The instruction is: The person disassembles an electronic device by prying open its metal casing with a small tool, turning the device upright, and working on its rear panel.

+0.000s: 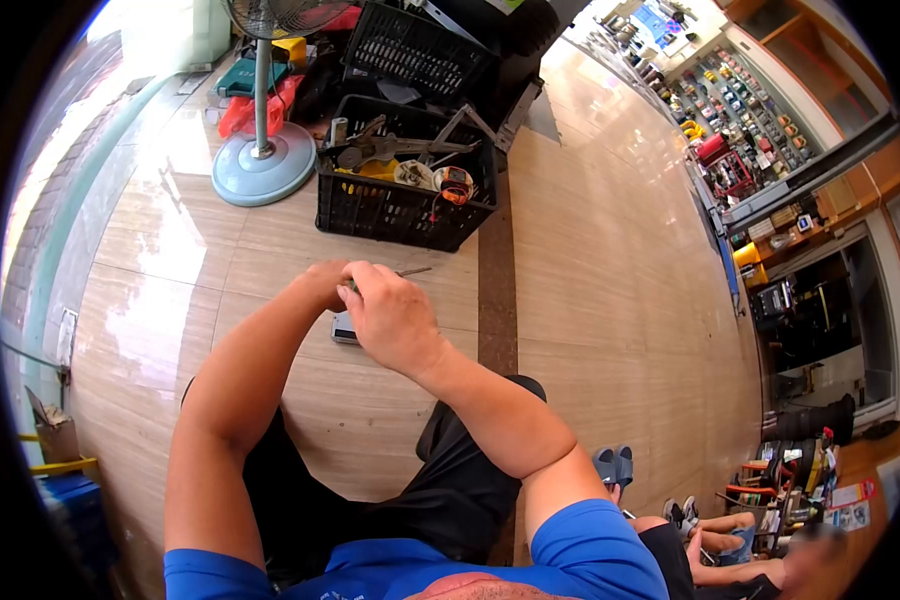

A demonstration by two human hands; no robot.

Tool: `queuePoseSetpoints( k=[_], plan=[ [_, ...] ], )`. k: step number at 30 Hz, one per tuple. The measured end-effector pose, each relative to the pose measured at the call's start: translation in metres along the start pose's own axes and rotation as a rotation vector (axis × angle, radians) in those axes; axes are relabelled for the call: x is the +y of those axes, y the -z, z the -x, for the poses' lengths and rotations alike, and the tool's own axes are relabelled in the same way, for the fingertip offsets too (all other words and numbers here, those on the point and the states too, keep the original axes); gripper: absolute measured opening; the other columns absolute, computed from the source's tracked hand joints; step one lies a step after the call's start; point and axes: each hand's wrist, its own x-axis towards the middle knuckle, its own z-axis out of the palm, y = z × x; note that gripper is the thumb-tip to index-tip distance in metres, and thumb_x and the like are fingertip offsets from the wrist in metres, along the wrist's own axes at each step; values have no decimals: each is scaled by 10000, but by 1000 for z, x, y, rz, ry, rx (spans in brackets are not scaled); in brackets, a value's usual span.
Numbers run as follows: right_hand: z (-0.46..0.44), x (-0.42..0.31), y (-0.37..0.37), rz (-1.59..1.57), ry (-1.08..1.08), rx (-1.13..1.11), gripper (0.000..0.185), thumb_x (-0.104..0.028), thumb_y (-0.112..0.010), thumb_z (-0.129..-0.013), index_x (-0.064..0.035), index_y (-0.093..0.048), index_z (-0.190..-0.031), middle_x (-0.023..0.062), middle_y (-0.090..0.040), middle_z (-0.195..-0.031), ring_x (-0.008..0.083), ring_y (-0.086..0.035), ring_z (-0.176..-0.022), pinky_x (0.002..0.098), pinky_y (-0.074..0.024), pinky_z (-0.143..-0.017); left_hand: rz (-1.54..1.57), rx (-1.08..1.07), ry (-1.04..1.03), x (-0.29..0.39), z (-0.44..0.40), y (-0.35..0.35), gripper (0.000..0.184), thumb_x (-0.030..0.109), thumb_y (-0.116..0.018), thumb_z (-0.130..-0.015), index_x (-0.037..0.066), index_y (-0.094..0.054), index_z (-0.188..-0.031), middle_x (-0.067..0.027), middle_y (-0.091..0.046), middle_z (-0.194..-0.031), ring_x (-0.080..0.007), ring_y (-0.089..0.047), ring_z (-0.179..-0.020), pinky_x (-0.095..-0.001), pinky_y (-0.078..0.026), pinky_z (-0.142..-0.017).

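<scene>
My left hand (325, 283) and my right hand (395, 315) are together in front of me, above the tiled floor. The right hand lies partly over the left, and its fingers are curled. The left fingers are mostly hidden behind it. A thin metal shaft (416, 271) sticks out past the right hand, and a small green bit shows between the hands. Which hand grips it I cannot tell. Just below my hands is a flat grey metallic object (343, 328), partly covered by the right hand.
Beyond my hands stands a black crate (400, 226) of tools, with an orange tape measure (454, 185) on top. Left of it is a fan's round base (262, 175). Slippers (614, 465) and another person's legs (715, 530) are at lower right. Stocked shelves (745, 110) line the right.
</scene>
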Motion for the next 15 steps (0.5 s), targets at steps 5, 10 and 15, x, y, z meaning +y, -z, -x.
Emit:
queuePoseSetpoints(
  k=[5, 10, 15],
  plan=[
    [-1, 1, 0, 21, -9, 0, 194, -159, -599, -915, -22, -595, -1053, 195, -662, -946, 393, -647, -835, 451, -517, -729, -5, 41, -37, -5, -3, -7, 324, 218, -682, -811, 167, -684, -1132, -117, -681, -1171, -300, -638, -1095, -412, -515, -897],
    [-3, 2, 1, 35, -21, -9, 190, -157, -597, -914, -21, -597, -1046, 197, -661, -942, 394, -646, -833, 453, -517, -731, 62, 83, -66, -8, -5, -11, 334, 228, -671, -820, 162, -676, -1147, -121, -677, -1179, -304, -633, -1102, -410, -511, -903],
    [-3, 7, -2, 46, -29, -10, 189, -159, -593, -917, -20, -597, -1044, 193, -663, -945, 386, -649, -845, 445, -520, -748, 145, 117, -160, -36, -37, -40, 337, 272, -635, -848, 156, -670, -1163, -132, -670, -1194, -307, -628, -1113, -415, -507, -907]
  ],
)
